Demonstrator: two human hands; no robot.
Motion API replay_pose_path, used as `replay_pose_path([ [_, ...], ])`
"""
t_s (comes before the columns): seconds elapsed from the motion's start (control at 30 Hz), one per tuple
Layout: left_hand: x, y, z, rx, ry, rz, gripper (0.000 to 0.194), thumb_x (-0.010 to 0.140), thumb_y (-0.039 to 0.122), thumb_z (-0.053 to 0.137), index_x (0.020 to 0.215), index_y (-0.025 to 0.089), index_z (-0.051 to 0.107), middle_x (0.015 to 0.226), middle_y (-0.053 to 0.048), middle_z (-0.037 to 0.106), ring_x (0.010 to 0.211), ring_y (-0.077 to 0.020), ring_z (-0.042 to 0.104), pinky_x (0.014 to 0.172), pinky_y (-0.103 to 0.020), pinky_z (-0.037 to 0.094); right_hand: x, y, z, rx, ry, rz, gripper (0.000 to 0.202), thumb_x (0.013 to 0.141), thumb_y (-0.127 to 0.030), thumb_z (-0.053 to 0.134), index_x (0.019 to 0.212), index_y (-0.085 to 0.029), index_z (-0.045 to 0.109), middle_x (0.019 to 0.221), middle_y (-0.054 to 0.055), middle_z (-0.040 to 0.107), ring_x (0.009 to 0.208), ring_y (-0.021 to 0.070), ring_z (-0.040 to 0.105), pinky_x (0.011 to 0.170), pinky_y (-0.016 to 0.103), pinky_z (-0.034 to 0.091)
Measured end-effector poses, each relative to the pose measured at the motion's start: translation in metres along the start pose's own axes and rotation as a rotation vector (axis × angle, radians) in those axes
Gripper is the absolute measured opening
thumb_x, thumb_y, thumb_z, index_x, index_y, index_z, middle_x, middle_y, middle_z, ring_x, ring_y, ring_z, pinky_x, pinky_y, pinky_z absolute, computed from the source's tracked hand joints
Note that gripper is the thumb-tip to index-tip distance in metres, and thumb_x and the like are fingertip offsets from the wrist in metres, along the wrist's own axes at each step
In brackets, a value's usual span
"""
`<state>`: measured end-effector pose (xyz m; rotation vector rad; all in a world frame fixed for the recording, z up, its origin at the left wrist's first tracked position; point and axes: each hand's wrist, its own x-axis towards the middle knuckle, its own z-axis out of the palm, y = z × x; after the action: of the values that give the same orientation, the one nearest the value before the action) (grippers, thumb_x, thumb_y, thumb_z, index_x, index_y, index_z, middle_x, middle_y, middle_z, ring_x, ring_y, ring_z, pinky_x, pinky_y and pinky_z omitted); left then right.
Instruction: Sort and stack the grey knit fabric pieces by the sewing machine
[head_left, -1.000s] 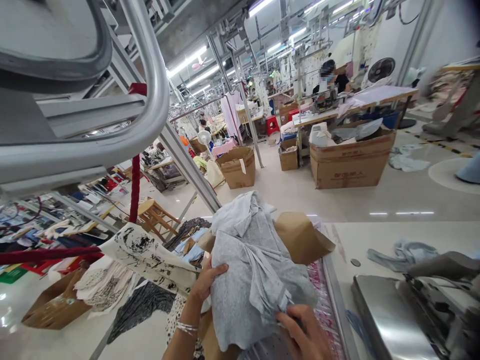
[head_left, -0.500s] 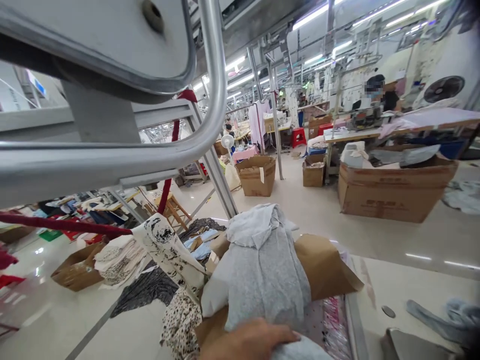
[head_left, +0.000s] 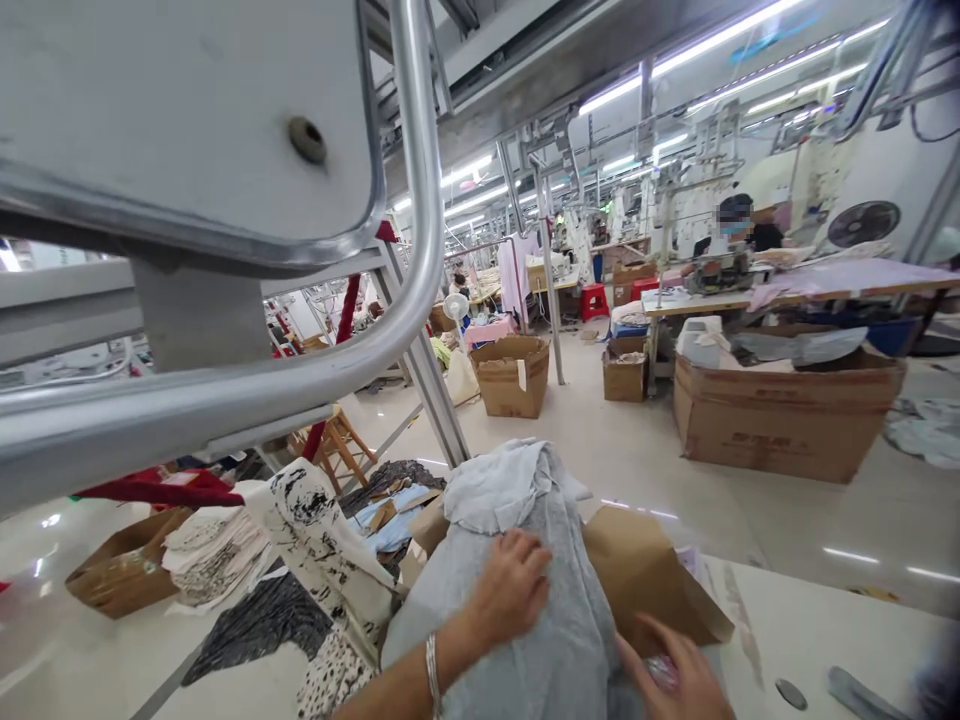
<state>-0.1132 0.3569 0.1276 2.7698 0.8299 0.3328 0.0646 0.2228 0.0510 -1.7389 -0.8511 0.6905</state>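
To the left of the hands, black-and-white printed fabric (head_left: 315, 530) drapes off the pile. The left hand (head_left: 510, 590), bracelet at the wrist, lies flat and spread on the grey garment (head_left: 525, 620) heaped on a cardboard box (head_left: 645, 570). The right hand (head_left: 675, 680) rests open beside it, gripping nothing visible. The handling looks barely begun. The frame cuts off the garment's lower edge and the right wrist.

Left hand (head_left: 512, 590) flat, fingers spread, wrist bangled; right hand (head_left: 679, 680) low, fingers open.

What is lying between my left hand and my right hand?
In the head view, only grey fabric lies between left hand and right hand; both touch it.
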Motion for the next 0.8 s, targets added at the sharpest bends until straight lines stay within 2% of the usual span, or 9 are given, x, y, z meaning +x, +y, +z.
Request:
replay_pose_path([
  [0.1,0.017,-0.038,-0.017,0.041,-0.031,0.042,0.038,0.09,0.027,0.061,0.126,0.015,0.055,0.134,-0.019,0.052,0.127,-0.0391,0.044,0.104,-0.058,0.032,0.059,-0.033,0.029,0.124,-0.026,0.0,0.076,0.065,-0.07,0.068,0.116,-0.016,0.054,0.129,0.02,0.058,0.124,0.0372,0.051,0.11,0.05,0.036],
  [0.17,0.037,-0.063,-0.032,0.058,-0.059,0.093,0.043,0.086,0.03,0.067,0.127,0.02,0.057,0.136,-0.017,0.053,0.125,-0.0377,0.048,0.108,-0.058,0.028,0.096,-0.05,0.051,0.202,-0.09,0.014,0.079,0.063,-0.074,0.065,0.115,-0.016,0.051,0.122,0.019,0.064,0.116,0.0336,0.06,0.099,0.042,0.049],
  [0.23,0.068,-0.085,-0.053,0.069,-0.044,0.11,0.041,0.085,0.026,0.067,0.126,0.025,0.059,0.138,-0.013,0.053,0.126,-0.0341,0.049,0.113,-0.054,0.024,0.121,-0.059,0.068,0.237,-0.143,0.043,0.077,0.057,-0.074,0.067,0.106,-0.017,0.052,0.108,0.018,0.07,0.102,0.0349,0.067,0.086,0.042,0.055],
  [0.37,0.143,-0.118,-0.095,0.065,0.106,-0.009,0.047,0.085,0.004,0.049,0.124,0.026,0.06,0.149,-0.008,0.044,0.142,-0.029,0.031,0.119,-0.055,0.006,0.131,-0.061,0.082,0.213,-0.222,0.089,0.066,0.052,-0.066,0.07,0.092,-0.017,0.056,0.098,0.02,0.072,0.097,0.041,0.067,0.083,0.049,0.053],
  [0.47,0.172,-0.13,-0.1,0.018,0.241,-0.192,0.054,0.078,0.0,0.051,0.126,0.023,0.058,0.156,-0.008,0.033,0.149,-0.0288,0.011,0.117,-0.056,-0.012,0.129,-0.064,0.078,0.193,-0.325,0.089,0.055,0.054,-0.061,0.07,0.088,-0.017,0.063,0.095,0.015,0.073,0.098,0.0403,0.066,0.084,0.047,0.051],
  [0.53,0.161,-0.132,-0.087,-0.047,0.322,-0.347,0.054,0.079,0.003,0.053,0.131,0.021,0.054,0.157,-0.011,0.029,0.149,-0.0292,0.009,0.118,-0.053,-0.01,0.132,-0.069,0.074,0.189,-0.378,0.102,0.052,0.052,-0.058,0.072,0.084,-0.018,0.065,0.09,0.012,0.074,0.094,0.04,0.067,0.08,0.045,0.051],
  [0.63,0.105,-0.129,-0.056,-0.2,0.406,-0.641,0.046,0.083,0.014,0.055,0.128,0.014,0.051,0.144,-0.02,0.042,0.14,-0.0349,0.029,0.117,-0.052,0.015,0.144,-0.079,0.073,0.204,-0.407,0.136,0.049,0.049,-0.059,0.074,0.079,-0.02,0.065,0.085,0.009,0.075,0.095,0.0403,0.067,0.078,0.044,0.052],
  [0.73,0.039,-0.128,-0.027,-0.435,0.385,-0.938,0.028,0.082,0.029,0.061,0.103,0.011,0.059,0.107,-0.021,0.062,0.112,-0.0426,0.054,0.1,-0.058,0.037,0.156,-0.09,0.077,0.235,-0.416,0.187,0.047,0.051,-0.061,0.076,0.076,-0.023,0.064,0.086,0.007,0.075,0.103,0.0398,0.064,0.081,0.043,0.052],
  [0.8,0.012,-0.131,-0.016,-0.621,0.364,-1.042,0.028,0.08,0.042,0.065,0.084,0.015,0.06,0.089,-0.016,0.065,0.097,-0.0417,0.06,0.091,-0.057,0.042,0.161,-0.099,0.08,0.26,-0.447,0.249,0.046,0.052,-0.059,0.079,0.074,-0.023,0.062,0.088,0.008,0.074,0.106,0.039,0.064,0.083,0.042,0.052],
])
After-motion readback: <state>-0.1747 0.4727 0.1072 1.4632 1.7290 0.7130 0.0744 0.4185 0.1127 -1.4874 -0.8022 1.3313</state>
